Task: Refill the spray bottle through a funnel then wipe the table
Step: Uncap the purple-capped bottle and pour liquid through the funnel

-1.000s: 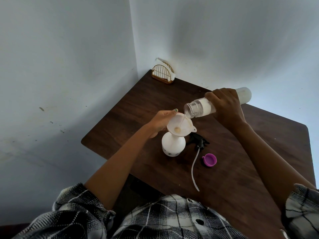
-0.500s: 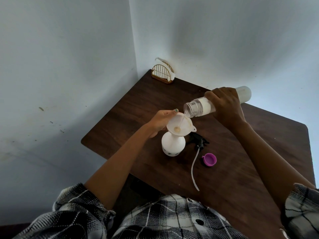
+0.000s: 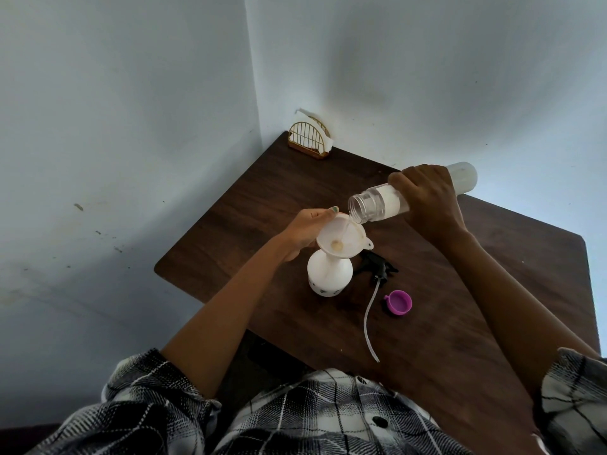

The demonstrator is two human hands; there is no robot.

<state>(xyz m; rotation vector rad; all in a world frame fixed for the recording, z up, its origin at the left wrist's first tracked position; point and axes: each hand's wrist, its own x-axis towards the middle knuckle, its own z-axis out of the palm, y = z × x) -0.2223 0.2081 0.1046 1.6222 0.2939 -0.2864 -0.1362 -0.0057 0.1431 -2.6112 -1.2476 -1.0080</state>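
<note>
Mid-frame: left hand [image 3: 303, 229] pinches funnel [image 3: 340, 239] on spray bottle [image 3: 329, 277]; right hand [image 3: 427, 200] grips tilted clear bottle [image 3: 374, 206], thin stream running in.

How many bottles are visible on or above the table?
2: the white round spray bottle standing under the funnel, and the clear plastic bottle tilted in the right hand. None appears hidden.

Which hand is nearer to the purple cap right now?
Right, narrowly. The right hand holds the tilted refill bottle beyond the purple cap; the left hand steadies the funnel, further left.
</note>
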